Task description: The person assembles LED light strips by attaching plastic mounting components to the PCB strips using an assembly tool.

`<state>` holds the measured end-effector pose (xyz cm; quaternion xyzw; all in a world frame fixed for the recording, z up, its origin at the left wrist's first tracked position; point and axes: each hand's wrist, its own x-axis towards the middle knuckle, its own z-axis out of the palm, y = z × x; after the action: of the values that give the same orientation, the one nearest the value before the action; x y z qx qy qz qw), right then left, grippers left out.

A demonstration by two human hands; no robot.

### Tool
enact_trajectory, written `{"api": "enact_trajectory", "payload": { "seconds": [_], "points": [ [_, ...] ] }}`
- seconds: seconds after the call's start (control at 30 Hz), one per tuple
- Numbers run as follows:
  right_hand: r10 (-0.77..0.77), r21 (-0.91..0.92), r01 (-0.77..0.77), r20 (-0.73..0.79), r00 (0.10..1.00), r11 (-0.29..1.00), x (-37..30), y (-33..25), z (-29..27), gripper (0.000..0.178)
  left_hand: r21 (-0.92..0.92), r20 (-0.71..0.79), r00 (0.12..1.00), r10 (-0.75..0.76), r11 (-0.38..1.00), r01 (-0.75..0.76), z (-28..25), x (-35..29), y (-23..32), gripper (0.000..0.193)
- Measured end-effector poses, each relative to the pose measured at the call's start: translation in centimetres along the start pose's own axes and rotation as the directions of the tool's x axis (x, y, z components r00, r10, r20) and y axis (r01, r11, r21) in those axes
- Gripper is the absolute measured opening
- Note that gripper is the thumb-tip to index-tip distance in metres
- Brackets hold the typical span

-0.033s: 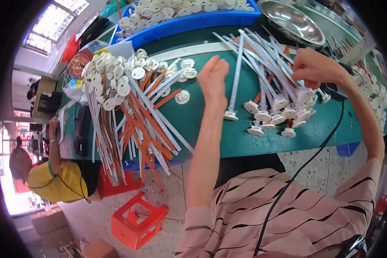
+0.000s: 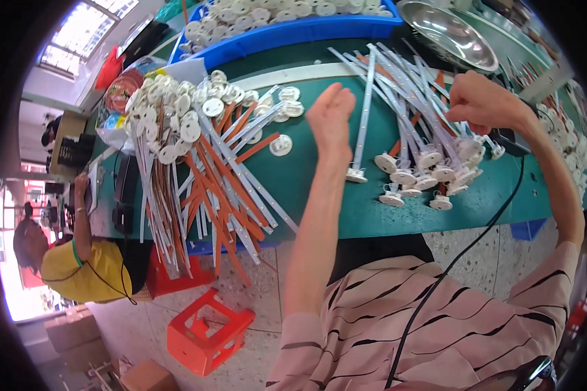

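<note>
The left hand (image 2: 331, 117) is raised over the middle of the green table (image 2: 319, 195), fingers straight and held together, the palm flat and holding nothing. Just to its right a single white strip (image 2: 364, 114) lies on the table, running from far to near and ending in a small round white disc (image 2: 356, 174) at its near end; the hand is beside it, and I cannot tell whether it touches it. The right hand (image 2: 486, 104) is curled into a loose fist over the far part of the right-hand bundle of strips (image 2: 424, 98), fingers closed, though what exactly they pinch is hidden under the knuckles. That bundle fans toward the near edge, where its discs (image 2: 417, 182) sit in a cluster. On the left of the table a larger heap of white and orange strips (image 2: 209, 176) hangs over the near edge, with discs piled at its far end. Beyond lie a blue tray (image 2: 293, 32) of discs and a steel bowl (image 2: 447, 32). The strips look light, thin and stiff enough to stay straight yet likely to flex, and smooth, so one would probably slide easily; taking it near the disc end or at mid-length seems the safest hold. A person in yellow (image 2: 85, 267) sits at the far left, near a red stool (image 2: 205, 332).
</note>
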<state>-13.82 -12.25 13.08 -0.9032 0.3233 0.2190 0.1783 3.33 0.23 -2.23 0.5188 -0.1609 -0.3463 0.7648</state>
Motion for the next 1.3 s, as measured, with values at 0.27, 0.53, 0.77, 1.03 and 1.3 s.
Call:
{"api": "enact_trajectory", "payload": {
  "seconds": [0.27,0.53,0.77,1.03,1.3],
  "points": [
    [-0.739,-0.146,0.741,-0.328,0.588,0.655,6.7,-13.0,2.1,0.018,-0.392,0.256,0.967,0.001,0.914,0.103,0.7,-0.7,-1.6,0.049],
    [-0.712,-0.164,0.693,-0.134,0.689,0.702,11.6,-20.5,6.4,0.018,-0.523,0.346,0.937,0.047,0.839,0.151,-1.2,0.6,-3.9,0.061],
    [-0.705,-0.220,0.673,-0.313,0.637,0.706,10.8,-16.3,3.5,0.015,-0.522,0.243,0.970,-0.025,0.839,0.153,-1.1,0.7,-2.6,0.056],
    [-0.754,-0.568,0.499,-0.455,0.473,0.655,6.6,-13.7,0.5,0.008,0.334,0.268,0.945,0.189,0.902,-0.275,0.4,-0.4,-0.6,0.040],
    [-0.727,-0.647,0.350,-0.517,0.451,0.677,3.1,-7.8,-1.6,0.006,0.359,0.034,0.977,0.209,0.910,-0.207,-6.2,-5.2,2.5,0.041]
  ]
}}
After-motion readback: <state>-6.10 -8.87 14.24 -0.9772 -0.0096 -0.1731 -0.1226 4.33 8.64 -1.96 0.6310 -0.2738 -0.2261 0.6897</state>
